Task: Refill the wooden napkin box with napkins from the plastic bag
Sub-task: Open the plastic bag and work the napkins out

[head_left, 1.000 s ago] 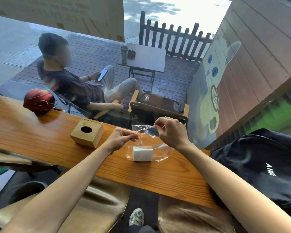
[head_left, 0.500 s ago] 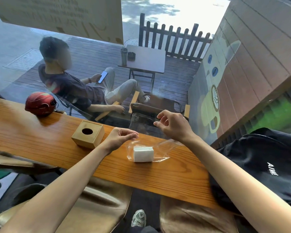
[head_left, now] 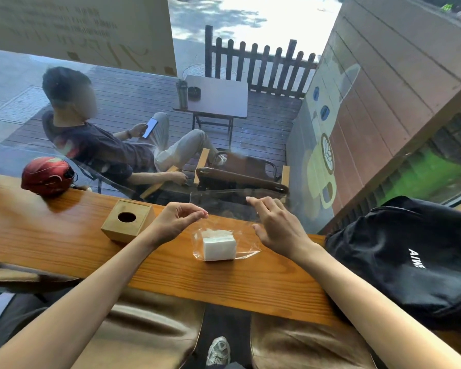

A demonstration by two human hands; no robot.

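Note:
A clear plastic bag (head_left: 250, 252) lies on the wooden counter (head_left: 64, 235) with a white stack of napkins (head_left: 219, 248) inside it. The square wooden napkin box (head_left: 128, 221), with a round hole in its lid, stands just left of the bag. My left hand (head_left: 171, 225) hovers between the box and the bag, its fingers curled and its thumb near the fingertips, with nothing visibly in it. My right hand (head_left: 277, 227) hovers at the bag's right, fingers spread and empty. Neither hand touches the bag.
A black backpack (head_left: 410, 257) rests on the counter's right end. A red helmet (head_left: 47, 175) sits at the far left by the window glass. Beyond the glass a person (head_left: 99, 147) sits on a deck chair near a small table (head_left: 216, 97).
Both hands have let go of the bag's top edge. The bag has dropped flat onto the counter, and my right hand has opened and spread beside it.

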